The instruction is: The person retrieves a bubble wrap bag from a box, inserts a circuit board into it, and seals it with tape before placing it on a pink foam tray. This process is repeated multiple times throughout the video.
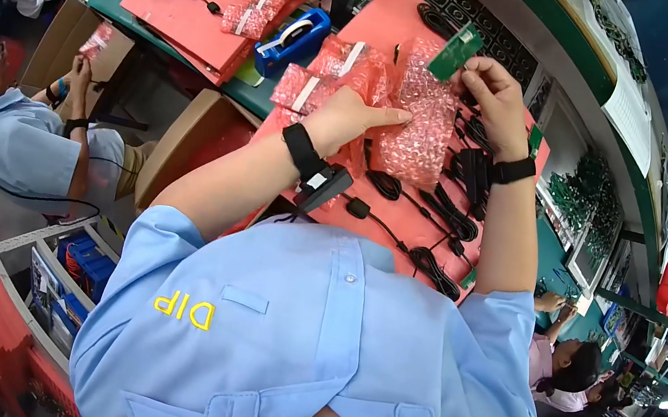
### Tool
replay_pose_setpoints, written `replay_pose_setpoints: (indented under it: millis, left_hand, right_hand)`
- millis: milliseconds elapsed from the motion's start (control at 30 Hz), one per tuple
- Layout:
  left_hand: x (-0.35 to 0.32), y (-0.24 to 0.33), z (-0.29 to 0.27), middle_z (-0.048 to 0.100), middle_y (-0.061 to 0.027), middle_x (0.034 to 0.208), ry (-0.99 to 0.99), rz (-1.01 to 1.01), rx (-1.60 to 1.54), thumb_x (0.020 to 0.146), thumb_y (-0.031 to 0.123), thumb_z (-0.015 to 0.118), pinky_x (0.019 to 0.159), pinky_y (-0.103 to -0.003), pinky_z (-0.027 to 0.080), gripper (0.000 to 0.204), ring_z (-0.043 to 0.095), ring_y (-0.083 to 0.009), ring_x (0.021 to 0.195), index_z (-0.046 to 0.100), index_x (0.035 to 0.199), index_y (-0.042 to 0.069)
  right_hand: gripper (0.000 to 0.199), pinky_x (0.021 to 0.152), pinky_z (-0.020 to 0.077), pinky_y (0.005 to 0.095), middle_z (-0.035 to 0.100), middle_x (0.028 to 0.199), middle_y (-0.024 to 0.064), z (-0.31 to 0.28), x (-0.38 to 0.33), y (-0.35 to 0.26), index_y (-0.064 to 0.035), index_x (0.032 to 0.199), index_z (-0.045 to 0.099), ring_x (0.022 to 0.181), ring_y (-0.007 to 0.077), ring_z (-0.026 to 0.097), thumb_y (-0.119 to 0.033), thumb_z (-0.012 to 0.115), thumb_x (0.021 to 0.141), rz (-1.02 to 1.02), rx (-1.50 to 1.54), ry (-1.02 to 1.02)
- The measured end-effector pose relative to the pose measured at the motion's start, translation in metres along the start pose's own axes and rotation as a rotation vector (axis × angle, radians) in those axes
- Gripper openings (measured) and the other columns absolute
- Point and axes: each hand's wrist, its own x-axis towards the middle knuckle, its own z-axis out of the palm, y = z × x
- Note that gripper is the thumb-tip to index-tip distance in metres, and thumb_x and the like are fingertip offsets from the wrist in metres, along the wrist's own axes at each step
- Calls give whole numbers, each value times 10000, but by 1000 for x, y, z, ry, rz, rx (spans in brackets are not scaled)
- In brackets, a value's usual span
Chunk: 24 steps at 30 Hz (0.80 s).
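Observation:
Between the thumb and fingers of my right hand (495,103) is a small green circuit board (455,53), held up over the far end of a pink bubble-wrap bag (417,134). My left hand (349,124) grips that bag at its left edge. Its thumb lies across the bubbles, and its other fingers are mostly hidden. Beside the left hand lie more pink bubble-wrap packs (296,89) with white strips on them. Black coiled cables (429,267) with small black blocks are spread on the pink sheet (383,229) around my hands.
A blue tape dispenser (292,40) stands left of the sheet. Beyond it, another pink stack (206,22) carries cables and wrapped packs. Cardboard boxes (187,142) stand at the left, where a co-worker (48,137) holds a pink pack. Other people sit at the lower right.

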Motion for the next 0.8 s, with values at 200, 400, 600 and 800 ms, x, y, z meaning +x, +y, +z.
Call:
replay_pose_setpoints:
  millis: [200, 400, 600, 800]
  left_hand:
    - [-25, -38, -24, 650, -84, 1034, 289, 601, 945, 923, 172, 577, 742, -336, 490, 205, 628, -170, 863, 606, 1048, 12]
    - [-63, -30, -8, 640, -65, 1015, 365, 222, 340, 922, 187, 580, 770, -302, 466, 224, 599, -139, 900, 602, 1053, 6]
    - [-67, 1, -3, 648, -50, 974, 407, 561, 74, 889, 90, 580, 746, -277, 473, 185, 604, -126, 861, 620, 1047, 1]
    - [12, -4, 5, 658, -66, 964, 166, 392, 195, 894, 91, 534, 731, -275, 487, 205, 620, -140, 828, 637, 1025, -29]
  right_hand:
    - [80, 780, 478, 235, 635, 905, 33, 13, 9, 16, -25, 965, 586, 824, 111, 601, -86, 588, 913, -85, 8, 87]
    - [93, 787, 485, 249, 634, 888, 44, 3, -8, 10, -25, 964, 584, 844, 124, 610, -102, 595, 913, -122, 110, 96]
    - [119, 797, 494, 258, 637, 883, 49, 2, -25, 10, -18, 986, 590, 851, 131, 614, -100, 609, 902, -97, 46, -41]
    - [130, 793, 505, 265, 647, 906, 57, -5, -38, 11, -9, 994, 624, 860, 135, 617, -81, 625, 886, -133, 174, -71]
